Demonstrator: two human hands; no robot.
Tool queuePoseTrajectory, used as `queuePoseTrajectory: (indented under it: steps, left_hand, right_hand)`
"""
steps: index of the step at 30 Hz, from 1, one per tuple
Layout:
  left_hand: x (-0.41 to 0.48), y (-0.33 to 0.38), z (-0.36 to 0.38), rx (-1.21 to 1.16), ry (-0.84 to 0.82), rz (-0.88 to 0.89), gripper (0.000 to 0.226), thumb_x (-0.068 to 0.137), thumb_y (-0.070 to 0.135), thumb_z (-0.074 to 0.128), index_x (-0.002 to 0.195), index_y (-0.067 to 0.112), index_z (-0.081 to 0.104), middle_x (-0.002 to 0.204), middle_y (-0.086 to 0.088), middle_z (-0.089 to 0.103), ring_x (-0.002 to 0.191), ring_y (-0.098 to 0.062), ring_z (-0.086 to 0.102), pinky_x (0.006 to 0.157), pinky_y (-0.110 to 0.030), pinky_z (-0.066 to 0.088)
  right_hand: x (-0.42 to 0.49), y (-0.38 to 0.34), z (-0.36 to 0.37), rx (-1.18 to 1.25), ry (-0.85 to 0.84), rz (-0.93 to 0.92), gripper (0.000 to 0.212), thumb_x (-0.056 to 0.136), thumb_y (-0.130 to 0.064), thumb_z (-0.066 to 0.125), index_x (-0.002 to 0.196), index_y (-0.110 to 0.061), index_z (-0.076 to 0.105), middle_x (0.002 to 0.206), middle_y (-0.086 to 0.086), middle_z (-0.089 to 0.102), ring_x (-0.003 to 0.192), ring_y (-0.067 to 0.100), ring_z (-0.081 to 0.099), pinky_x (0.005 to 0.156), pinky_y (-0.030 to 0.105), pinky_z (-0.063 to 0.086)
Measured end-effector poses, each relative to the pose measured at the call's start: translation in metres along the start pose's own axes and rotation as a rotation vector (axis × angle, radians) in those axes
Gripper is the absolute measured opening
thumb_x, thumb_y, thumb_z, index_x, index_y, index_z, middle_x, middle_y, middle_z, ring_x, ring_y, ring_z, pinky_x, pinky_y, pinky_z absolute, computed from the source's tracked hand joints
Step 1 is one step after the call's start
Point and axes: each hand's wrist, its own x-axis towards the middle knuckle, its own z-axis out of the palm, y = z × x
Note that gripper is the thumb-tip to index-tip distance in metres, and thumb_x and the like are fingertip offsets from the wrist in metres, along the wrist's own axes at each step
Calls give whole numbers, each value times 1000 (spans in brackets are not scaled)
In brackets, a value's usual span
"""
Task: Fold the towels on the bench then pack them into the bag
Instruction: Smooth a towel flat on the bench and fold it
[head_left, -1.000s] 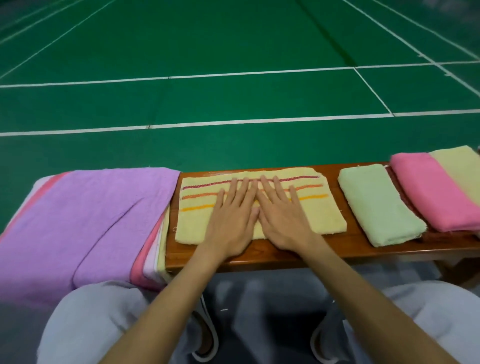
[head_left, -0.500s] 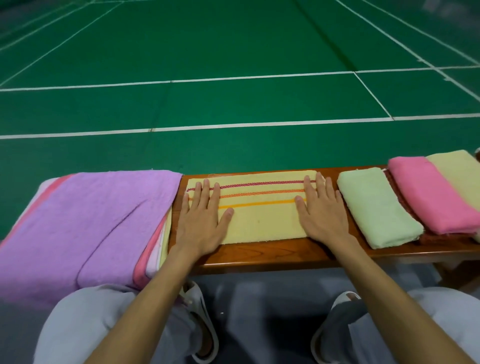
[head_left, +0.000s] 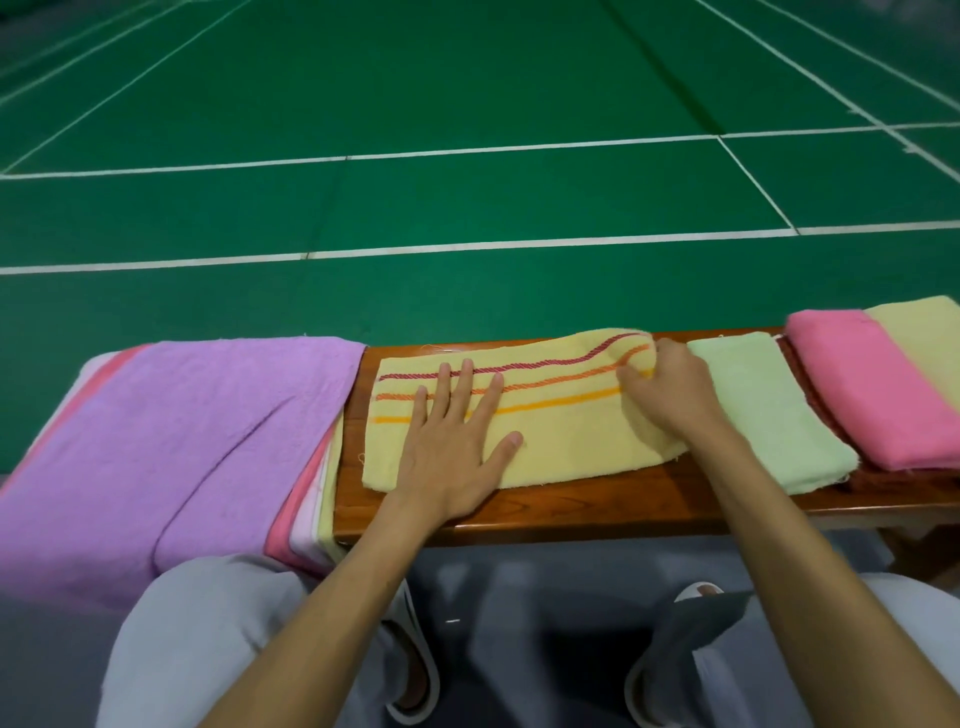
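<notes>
The soft yellow striped terry towel (head_left: 545, 441) lies mid-bench on the shiny brown wooden bench (head_left: 597, 506). L hand (head_left: 457, 447) rests flat on it, fingers straight. R hand (head_left: 670, 395) pinches its right edge & lifts it, beside a folded pale green towel (head_left: 769, 415).

Fingertips of the right hand (head_left: 670, 395) are hidden in the raised end of the yellow terry towel with red and orange stripes (head_left: 550, 441). The right edge cuts off the pale yellow folded towel (head_left: 924, 338), the left edge the wide purple towel (head_left: 171, 441).
</notes>
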Motion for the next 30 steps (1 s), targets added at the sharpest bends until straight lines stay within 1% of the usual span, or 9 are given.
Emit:
queuePoseTrajectory:
  steps: [3,7,9,12,14,16,18,21,30]
  left_hand:
    - [-3,14,1,-20,-12,18,74,100,74,9,161,39,-13,169,-1,-22,154,-26,-28,126,-50,-12]
    - [-7,35,-6,-242,-34,15,73,101,72,14,163,38,-6,170,4,-17,154,-17,-26,127,-46,-12]
    - [-4,46,-19,-654,4,-44,72,103,69,24,164,35,11,172,8,3,158,-9,-8,129,-42,0]
    - [6,54,-52,-1503,-18,-293,83,90,77,45,157,28,38,159,4,44,141,-16,47,120,-40,35]
    - [11,44,-65,-2009,-161,-401,87,87,74,51,155,20,42,154,-9,51,127,-27,58,109,-46,44]
    - [9,29,-73,-2209,-247,-451,80,93,63,54,153,10,46,144,-17,57,124,-35,58,108,-49,44]
    - [6,17,-69,-2150,-259,-541,56,98,36,59,145,6,54,126,-17,69,115,-36,67,103,-50,49]
    - [1,4,-63,-2003,-255,-649,48,96,2,56,142,16,57,126,-18,70,113,-39,69,90,-54,58]
    - [-4,-27,-82,-1826,-158,-784,37,100,1,53,133,17,59,124,-18,71,111,-38,68,88,-52,57]
  right_hand:
    - [4,4,-28,205,-76,-6,30,98,-17,65,124,-15,50,122,7,60,110,26,59,84,38,48]
    - [7,10,-53,297,-29,-78,70,93,-12,68,150,-35,33,134,6,55,120,28,57,106,54,48]
    - [4,-2,-57,304,15,-158,79,92,-11,65,153,-41,25,140,6,54,124,31,57,110,55,44]
    - [-21,-47,-40,271,-25,-331,87,89,-2,61,160,-34,21,133,-9,49,115,18,56,105,27,40]
    - [-48,-80,-16,332,-218,-457,97,86,-3,65,161,-38,14,137,-11,52,111,16,63,90,24,48]
    - [-69,-95,12,399,-422,-543,104,85,-8,68,159,-48,7,154,-1,48,96,15,72,74,25,57]
    - [-76,-97,25,431,-454,-526,105,87,-4,67,156,-56,7,159,1,42,67,22,72,69,36,63]
    - [-70,-86,25,505,-290,-457,94,90,3,60,158,-46,19,149,-2,54,58,31,69,65,49,63]
    - [-62,-50,45,164,-15,-411,65,87,-11,66,145,-24,40,132,-4,66,81,6,62,83,44,60]
